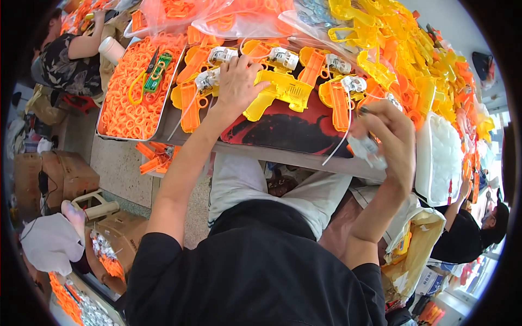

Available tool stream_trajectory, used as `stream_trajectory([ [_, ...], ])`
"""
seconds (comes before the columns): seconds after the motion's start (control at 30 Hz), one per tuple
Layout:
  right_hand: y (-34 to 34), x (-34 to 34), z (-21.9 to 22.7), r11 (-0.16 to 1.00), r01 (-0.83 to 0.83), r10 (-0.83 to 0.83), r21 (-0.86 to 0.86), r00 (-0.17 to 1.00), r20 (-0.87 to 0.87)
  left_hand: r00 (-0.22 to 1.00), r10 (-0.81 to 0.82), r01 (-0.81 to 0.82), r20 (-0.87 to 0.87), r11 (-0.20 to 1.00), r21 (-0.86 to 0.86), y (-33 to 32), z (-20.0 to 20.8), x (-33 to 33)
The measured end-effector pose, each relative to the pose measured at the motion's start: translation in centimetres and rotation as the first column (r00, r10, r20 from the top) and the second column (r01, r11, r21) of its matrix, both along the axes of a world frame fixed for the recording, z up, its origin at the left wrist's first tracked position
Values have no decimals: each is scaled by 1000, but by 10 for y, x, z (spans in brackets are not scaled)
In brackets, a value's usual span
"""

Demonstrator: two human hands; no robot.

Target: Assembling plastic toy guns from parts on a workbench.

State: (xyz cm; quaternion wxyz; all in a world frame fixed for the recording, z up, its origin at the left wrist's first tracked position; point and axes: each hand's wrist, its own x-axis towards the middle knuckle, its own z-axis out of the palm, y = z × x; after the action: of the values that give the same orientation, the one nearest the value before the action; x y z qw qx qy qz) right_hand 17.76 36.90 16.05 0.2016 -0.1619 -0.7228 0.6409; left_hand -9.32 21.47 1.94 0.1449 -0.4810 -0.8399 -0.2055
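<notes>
My left hand point(237, 87) lies over a row of toy gun pieces with its fingers spread, touching white mechanisms beside a yellow toy gun shell half point(283, 89). Held up off the table's front edge at the right, my right hand point(396, 144) has its fingers closed round a small white and transparent mechanism point(367, 150), blurred by motion. Several orange and yellow toy gun halves stand in the row, some fitted with white mechanisms point(353, 83). A white wire point(343, 142) hangs from one over the edge.
A metal tray point(167, 117) of orange rings stands at the left, with cutters point(150, 68) on it. Yellow shells point(391, 38) heap up at the far right beside a white bin point(439, 157). A dark red mat point(272, 130) covers the table's front. Other people sit on both sides.
</notes>
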Motion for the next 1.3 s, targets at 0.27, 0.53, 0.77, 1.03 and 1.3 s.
stream_trajectory([
  [0.27,3,-87,-113,868,-108,-38,484,959,282,675,-399,-70,621,803,592,2,3,46],
  [0.53,-2,-79,-117,911,-8,-87,411,974,211,605,-352,-56,714,876,479,3,-7,46],
  [0.77,-10,-80,-127,894,91,-117,439,993,33,660,-303,-85,687,879,469,7,-11,52],
  [1.03,-17,-81,-130,773,135,-203,620,978,41,668,-300,-83,681,879,469,8,0,65],
  [1.3,-1,-84,-129,861,16,-98,509,986,134,761,-328,10,560,869,495,8,4,73],
])
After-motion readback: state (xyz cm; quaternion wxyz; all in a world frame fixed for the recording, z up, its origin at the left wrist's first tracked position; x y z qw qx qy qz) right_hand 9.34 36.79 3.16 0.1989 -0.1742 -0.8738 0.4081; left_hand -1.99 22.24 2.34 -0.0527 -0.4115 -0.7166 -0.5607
